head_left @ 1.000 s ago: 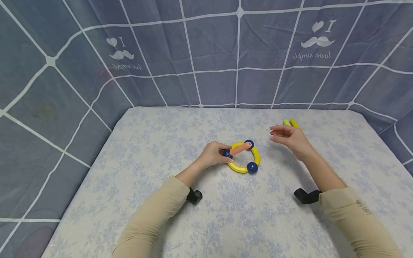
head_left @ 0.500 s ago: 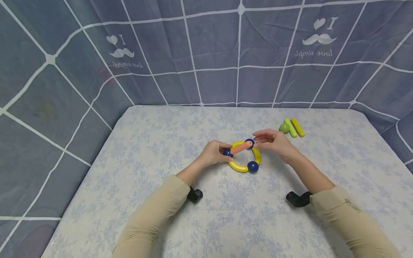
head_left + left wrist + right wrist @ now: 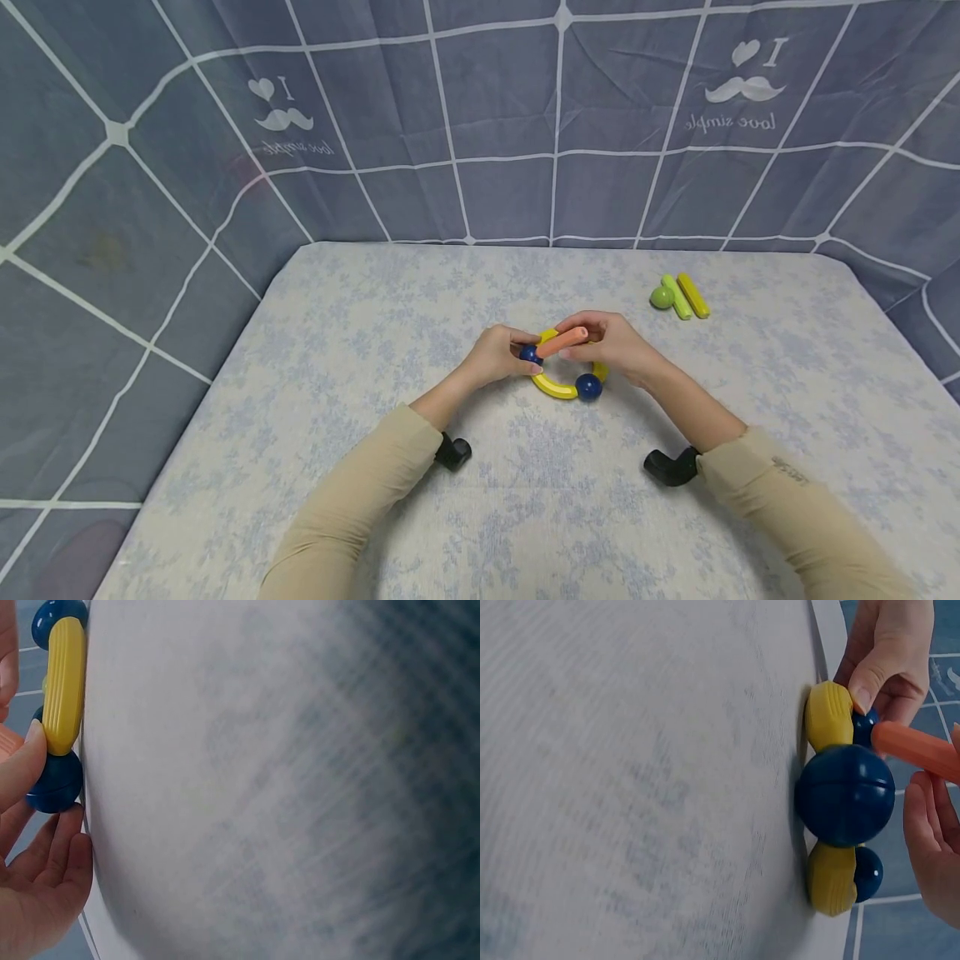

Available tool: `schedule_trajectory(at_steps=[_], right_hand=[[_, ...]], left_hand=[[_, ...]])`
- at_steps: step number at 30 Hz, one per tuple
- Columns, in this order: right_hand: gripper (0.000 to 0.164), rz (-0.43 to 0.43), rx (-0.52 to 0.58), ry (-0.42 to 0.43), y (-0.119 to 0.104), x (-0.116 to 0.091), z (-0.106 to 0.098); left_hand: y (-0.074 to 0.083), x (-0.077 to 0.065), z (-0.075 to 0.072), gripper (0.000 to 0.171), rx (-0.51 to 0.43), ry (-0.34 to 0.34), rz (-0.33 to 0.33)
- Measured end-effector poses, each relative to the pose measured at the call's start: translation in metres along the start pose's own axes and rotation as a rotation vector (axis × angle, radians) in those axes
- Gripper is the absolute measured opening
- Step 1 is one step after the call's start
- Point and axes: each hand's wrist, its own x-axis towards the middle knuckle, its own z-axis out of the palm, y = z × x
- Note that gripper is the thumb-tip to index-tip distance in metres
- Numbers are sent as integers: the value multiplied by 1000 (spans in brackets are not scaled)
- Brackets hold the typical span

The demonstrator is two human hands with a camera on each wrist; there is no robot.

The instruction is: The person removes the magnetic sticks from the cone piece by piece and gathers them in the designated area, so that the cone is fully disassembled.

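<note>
A ring of yellow curved rods and blue balls lies on the table. My left hand grips the blue ball at the ring's left, thumb on one side and fingers on the other. From that ball an orange building stick slants up to the right. The thumb and fingers of my right hand are on either side of the stick's free end, pinching it. The right hand hides the ring's far-right ball in the head view.
Toward the back right lie a green ball, a light green stick and a yellow stick. The tabletop has a pale flowered cloth. Behind it hangs a blue checked curtain.
My right hand has moved left from beside the back-right pieces to the orange stick and now pinches it. The left hand keeps its hold on the ball.
</note>
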Motion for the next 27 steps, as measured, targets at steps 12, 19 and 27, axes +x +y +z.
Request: schedule_trajectory(at_steps=[12, 19, 27], right_hand=[[43, 16, 72, 6, 5, 9, 8], [40, 33, 92, 12, 10, 10, 14], [34, 37, 125, 22, 10, 12, 20]], left_hand=[[2, 0, -1, 48, -1, 4, -4], [3, -1, -2, 47, 9, 6, -8], [6, -1, -2, 46, 1, 0, -18]])
